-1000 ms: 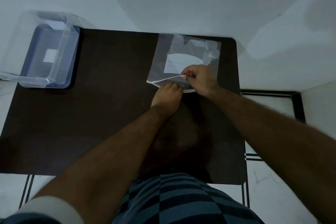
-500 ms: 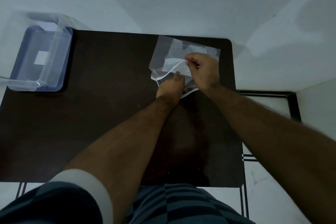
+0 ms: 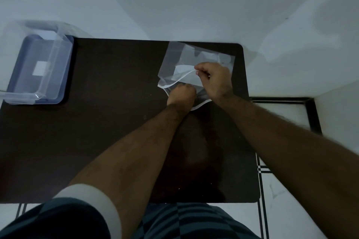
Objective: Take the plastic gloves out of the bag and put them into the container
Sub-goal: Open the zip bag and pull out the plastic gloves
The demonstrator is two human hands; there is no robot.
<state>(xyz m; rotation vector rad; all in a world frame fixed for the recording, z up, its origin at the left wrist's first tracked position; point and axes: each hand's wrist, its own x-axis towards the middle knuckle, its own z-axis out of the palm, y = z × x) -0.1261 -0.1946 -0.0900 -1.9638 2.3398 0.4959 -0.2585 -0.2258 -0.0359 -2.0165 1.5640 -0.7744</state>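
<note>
One bag (image 3: pixel 196 64), clear plastic, at the far right of one dark table (image 3: pixel 108 122), mouth toward the person. Change over the last second: the upper lip of the mouth, then lying low at the near edge, is now raised and drawn back by the right hand (image 3: pixel 215 81), and the left hand (image 3: pixel 181 93), then at the opening, now has its fingers inside, under the raised film. Reading: the bag is open and the extraction step appears begun, with nothing yet out. Right hand: thumb and forefinger pinched on the bag's upper lip, remaining fingers curled. Left hand: fingers bent and partly hidden by the film; whether they have closed on the gloves cannot be told. Gloves (image 3: pixel 185 71): pale folded mass seen through the bag, wholly inside it; number not countable through the plastic. One container (image 3: pixel 38 68), clear with a bluish base, at the far left corner of the table, overhanging its edge, well apart from the bag; no gloves visible in it, only a small white label. Two hands, two bare forearms. Wall pale, floor tiled.
</note>
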